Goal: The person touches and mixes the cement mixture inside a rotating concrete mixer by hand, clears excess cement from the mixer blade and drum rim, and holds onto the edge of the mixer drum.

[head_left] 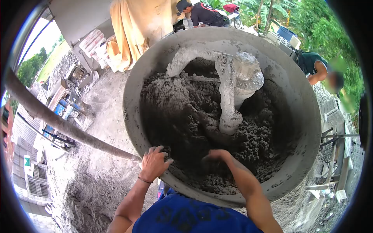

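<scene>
A large round concrete mixer pan [134, 116] fills the middle of the view, coated in grey cement. Dark, damp mortar mix [252, 143] lies inside it, loose and clumpy. Over the mix stands a cement-crusted mixing arm [227, 93] joined to a central hub [248, 73]. My left hand [154, 161] grips the pan's near-left rim, fingers curled over the edge. Reaching into the pan, my right hand [217, 156] is low over the mix near its front. Its fingers are blurred and dark, so whether they hold any mix is hidden.
A rusty pole [74, 128] slants down to the pan's left side. One person [206, 13] bends over behind the pan; another [316, 68] stoops at the right. Stacked sacks [93, 44], concrete blocks [39, 180] and a wooden stand [336, 167] surround it.
</scene>
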Action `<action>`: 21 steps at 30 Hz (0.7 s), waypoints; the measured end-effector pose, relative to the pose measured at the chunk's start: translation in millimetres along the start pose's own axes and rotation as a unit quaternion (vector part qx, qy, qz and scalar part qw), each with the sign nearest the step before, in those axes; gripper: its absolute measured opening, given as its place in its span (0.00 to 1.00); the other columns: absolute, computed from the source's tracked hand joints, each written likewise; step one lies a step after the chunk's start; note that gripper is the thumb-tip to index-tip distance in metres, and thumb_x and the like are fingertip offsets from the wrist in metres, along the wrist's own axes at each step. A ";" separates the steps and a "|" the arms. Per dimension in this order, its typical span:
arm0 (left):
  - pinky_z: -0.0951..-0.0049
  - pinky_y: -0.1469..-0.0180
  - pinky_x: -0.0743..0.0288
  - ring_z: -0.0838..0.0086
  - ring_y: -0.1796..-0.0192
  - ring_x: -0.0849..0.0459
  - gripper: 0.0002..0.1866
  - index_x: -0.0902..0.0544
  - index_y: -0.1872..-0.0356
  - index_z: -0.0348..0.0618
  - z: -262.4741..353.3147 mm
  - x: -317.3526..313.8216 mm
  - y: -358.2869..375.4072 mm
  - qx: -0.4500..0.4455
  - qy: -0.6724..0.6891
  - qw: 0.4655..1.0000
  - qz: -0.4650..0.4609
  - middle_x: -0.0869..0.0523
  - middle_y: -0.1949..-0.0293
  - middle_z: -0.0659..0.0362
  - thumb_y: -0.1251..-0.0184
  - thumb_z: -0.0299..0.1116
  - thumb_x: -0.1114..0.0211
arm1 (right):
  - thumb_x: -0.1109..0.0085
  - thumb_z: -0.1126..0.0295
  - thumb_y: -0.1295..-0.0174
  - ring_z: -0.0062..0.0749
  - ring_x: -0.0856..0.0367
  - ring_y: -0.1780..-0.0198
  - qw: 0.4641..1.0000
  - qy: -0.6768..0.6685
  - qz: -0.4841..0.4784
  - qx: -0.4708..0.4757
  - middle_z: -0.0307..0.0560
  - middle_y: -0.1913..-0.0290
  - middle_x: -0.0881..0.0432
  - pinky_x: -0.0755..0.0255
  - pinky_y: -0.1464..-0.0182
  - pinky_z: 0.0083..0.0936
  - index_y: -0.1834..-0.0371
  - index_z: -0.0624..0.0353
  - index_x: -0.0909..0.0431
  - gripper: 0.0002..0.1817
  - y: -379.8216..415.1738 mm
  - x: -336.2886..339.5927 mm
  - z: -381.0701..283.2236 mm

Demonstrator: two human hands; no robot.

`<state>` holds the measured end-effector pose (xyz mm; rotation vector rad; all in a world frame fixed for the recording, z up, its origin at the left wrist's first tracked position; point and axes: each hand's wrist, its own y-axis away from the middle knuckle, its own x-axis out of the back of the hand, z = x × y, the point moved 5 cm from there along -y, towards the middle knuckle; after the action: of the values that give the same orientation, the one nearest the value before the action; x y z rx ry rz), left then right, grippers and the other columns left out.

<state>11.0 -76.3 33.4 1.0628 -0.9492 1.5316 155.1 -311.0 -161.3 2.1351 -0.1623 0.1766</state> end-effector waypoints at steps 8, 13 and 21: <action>0.56 0.36 0.27 0.46 0.39 0.23 0.29 0.29 0.32 0.42 84.5 -33.2 -10.3 -0.161 0.332 0.919 -0.137 0.23 0.38 0.44 0.32 0.38 0.34 | 0.44 0.58 0.29 0.26 0.24 0.72 0.963 -0.139 0.154 0.174 0.39 0.71 0.17 0.27 0.68 0.29 0.56 0.65 0.16 0.18 95.2 6.6 -77.4; 0.55 0.38 0.25 0.45 0.42 0.21 0.30 0.31 0.31 0.42 110.6 -41.9 -9.4 -0.191 0.324 0.924 -0.076 0.25 0.39 0.43 0.33 0.34 0.34 | 0.52 0.65 0.26 0.24 0.19 0.75 0.879 -0.418 0.120 0.196 0.40 0.69 0.16 0.25 0.77 0.24 0.56 0.59 0.18 0.13 122.1 -8.6 -57.6; 0.56 0.48 0.22 0.51 0.50 0.17 0.20 0.24 0.38 0.45 129.3 -38.0 -8.2 -0.252 0.278 0.920 -0.114 0.17 0.52 0.48 0.30 0.34 0.38 | 0.53 0.66 0.27 0.23 0.20 0.77 0.865 -0.445 0.171 0.155 0.40 0.73 0.18 0.28 0.76 0.23 0.59 0.59 0.17 0.14 152.4 -15.0 -32.8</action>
<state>44.4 -207.0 37.2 0.3209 -0.7237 1.1989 110.2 -364.5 -21.2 2.3343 -1.1192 -0.6440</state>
